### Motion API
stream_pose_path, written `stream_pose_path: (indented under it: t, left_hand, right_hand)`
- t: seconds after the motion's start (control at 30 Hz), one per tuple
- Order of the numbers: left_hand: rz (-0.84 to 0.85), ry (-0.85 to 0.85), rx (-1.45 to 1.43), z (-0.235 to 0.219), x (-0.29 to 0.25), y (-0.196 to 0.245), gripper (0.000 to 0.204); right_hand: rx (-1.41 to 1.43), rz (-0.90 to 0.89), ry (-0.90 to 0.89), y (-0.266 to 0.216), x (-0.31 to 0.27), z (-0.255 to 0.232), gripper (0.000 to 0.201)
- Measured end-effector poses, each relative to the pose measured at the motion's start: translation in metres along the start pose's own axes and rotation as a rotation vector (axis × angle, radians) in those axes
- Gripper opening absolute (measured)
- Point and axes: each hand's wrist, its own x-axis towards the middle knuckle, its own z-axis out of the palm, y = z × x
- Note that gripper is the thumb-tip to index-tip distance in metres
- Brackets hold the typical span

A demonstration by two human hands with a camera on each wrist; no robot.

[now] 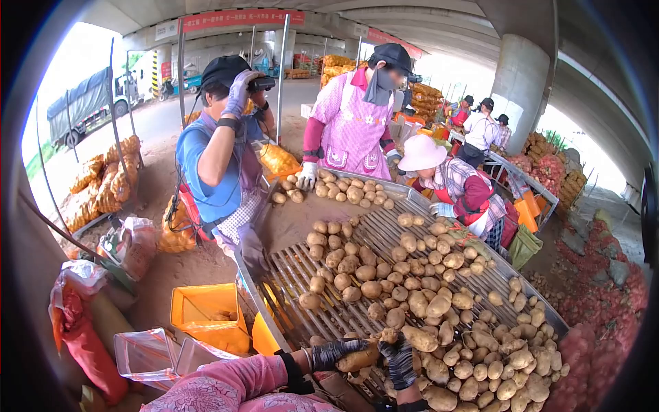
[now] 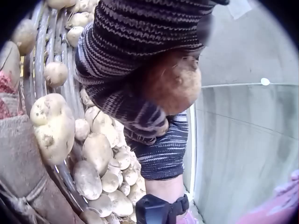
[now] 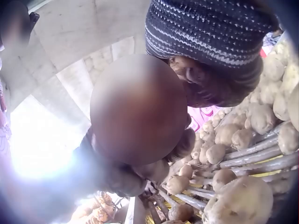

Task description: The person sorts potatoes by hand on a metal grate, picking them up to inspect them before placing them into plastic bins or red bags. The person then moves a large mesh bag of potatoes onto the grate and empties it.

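Both hands wear dark gloves with pale stripes and work close together at the near edge of a slatted sorting table [image 1: 312, 264]. My left hand [image 1: 333, 353] grips a large potato [image 1: 360, 359]; in the left wrist view its gloved fingers curl round this brown potato [image 2: 180, 86]. Beside it, my right hand [image 1: 399, 362] holds a smaller potato [image 1: 389, 335] at its fingertips. The right wrist view shows the striped right glove [image 3: 205, 39] curled over a brown potato [image 3: 194, 77]. A round blur hides much of what lies between the hands there.
Many loose potatoes [image 1: 480, 357] cover the table's right side. A yellow crate [image 1: 209, 316] stands left of it. Across the table are a person in blue [image 1: 220, 158], one in a pink apron [image 1: 353, 123] and one in a pink hat [image 1: 460, 185]. Red net sacks [image 1: 604, 309] lie right.
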Motion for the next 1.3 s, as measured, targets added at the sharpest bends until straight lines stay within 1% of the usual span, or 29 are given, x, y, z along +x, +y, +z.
stream_pose_path:
  t: [0.03,0.07,0.1,0.17,0.2,0.23,0.27,0.3,0.33,0.37,0.43,0.5,0.53,0.63,0.67,0.7,0.77,0.8,0.87,0.93,0.97,1.03,1.07,1.1,1.13,1.17,1.23,1.27,1.3]
  left_hand:
    - [0.070,0.108,0.343,0.004,0.001,0.006,0.068]
    - [0.133,0.217,0.681,0.008,0.001,0.009,0.075]
    - [0.136,0.314,1.028,0.006,0.005,0.004,0.082]
    - [0.162,0.506,1.240,0.021,0.003,-0.001,0.080]
    - [0.236,0.470,1.100,0.016,0.002,-0.008,0.078]
    - [0.295,0.430,0.947,0.032,-0.012,0.011,0.077]
    - [-0.048,0.387,0.603,0.044,-0.028,0.027,0.070]
    - [0.194,0.249,0.345,0.018,-0.015,-0.007,0.064]
    - [0.168,0.247,0.391,0.028,-0.027,0.006,0.056]
    - [0.226,0.175,0.088,0.017,-0.019,-0.013,0.051]
    - [0.063,0.175,-0.252,0.025,-0.032,-0.010,0.051]
    - [0.162,0.171,-0.415,0.028,-0.035,-0.014,0.043]
    - [0.182,0.169,-0.413,0.023,-0.037,-0.017,0.046]
    - [0.325,0.107,-0.659,0.019,-0.039,-0.025,0.060]
    - [0.309,0.069,-0.777,0.016,-0.042,-0.025,0.064]
    - [0.327,0.059,-0.829,0.014,-0.045,-0.027,0.064]
    - [0.352,0.110,-0.942,0.002,-0.050,-0.037,0.064]
    - [0.371,0.119,-0.946,0.000,-0.053,-0.039,0.064]
    - [0.474,-0.007,-1.007,-0.003,-0.061,-0.043,0.064]
    - [0.536,0.002,-1.003,-0.004,-0.067,-0.045,0.065]
    - [0.565,-0.007,-0.998,-0.005,-0.070,-0.045,0.065]
    - [0.567,0.038,-1.033,-0.007,-0.077,-0.049,0.067]
    - [0.597,0.033,-1.050,-0.007,-0.081,-0.052,0.066]
    - [0.626,0.026,-1.065,-0.004,-0.086,-0.051,0.065]
    - [0.657,0.099,-1.082,0.001,-0.094,-0.049,0.062]
    - [0.672,-0.052,-1.130,-0.013,-0.089,-0.061,0.060]
    - [0.740,0.083,-1.101,-0.004,-0.105,-0.056,0.059]
    - [0.770,0.094,-1.104,-0.008,-0.112,-0.060,0.059]
    - [0.753,0.101,-1.119,-0.014,-0.119,-0.064,0.058]
  right_hand:
    - [-0.022,0.035,0.031,-0.001,0.001,-0.002,0.035]
    - [-0.100,0.024,0.052,0.008,0.006,-0.004,0.036]
    - [-0.179,0.043,0.030,0.003,0.007,-0.003,0.038]
    - [-0.353,-0.020,0.021,0.027,0.015,-0.009,0.043]
    - [-0.459,-0.130,0.013,0.020,0.011,-0.005,0.047]
    - [-0.567,-0.223,0.005,0.010,0.009,0.000,0.050]
    - [-0.593,-0.126,-0.051,0.010,0.011,-0.003,0.054]
    - [-0.605,-0.106,-0.067,0.005,0.010,-0.003,0.055]
    - [-0.716,-0.250,-0.011,-0.004,0.002,0.000,0.050]
    - [-0.236,-0.083,-0.089,-0.008,0.003,0.002,0.046]
    - [0.417,0.300,-0.126,-0.041,-0.006,0.002,0.044]
    - [0.541,0.370,0.016,-0.039,-0.008,0.004,0.048]
    - [0.723,0.516,-0.001,-0.031,-0.003,-0.003,0.047]
    - [0.810,0.553,0.027,-0.015,-0.011,0.009,0.048]
    - [0.808,0.586,0.046,-0.010,-0.011,0.008,0.051]
    - [0.802,0.596,0.050,-0.011,-0.016,0.011,0.051]
    - [0.775,0.541,-0.012,-0.018,-0.019,0.025,0.054]
    - [0.793,0.542,-0.073,-0.016,-0.019,0.026,0.059]
    - [0.735,0.526,-0.105,-0.017,-0.021,0.033,0.058]
    - [0.637,0.492,-0.132,-0.016,-0.023,0.042,0.061]
    - [0.633,0.448,-0.195,-0.013,-0.024,0.047,0.062]
    - [0.419,0.358,-0.261,-0.011,-0.029,0.059,0.061]
    - [0.414,0.375,-0.293,-0.012,-0.032,0.068,0.061]
    - [0.358,0.341,-0.368,-0.017,-0.036,0.080,0.058]
    - [0.301,0.305,-0.439,-0.022,-0.039,0.089,0.056]
    - [0.293,0.319,-0.464,-0.024,-0.040,0.096,0.056]
    - [0.120,0.177,-0.495,-0.027,-0.042,0.108,0.052]
    - [-0.177,0.048,-0.454,-0.014,-0.034,0.096,0.046]
    - [-0.366,-0.095,-0.441,0.001,-0.027,0.082,0.042]
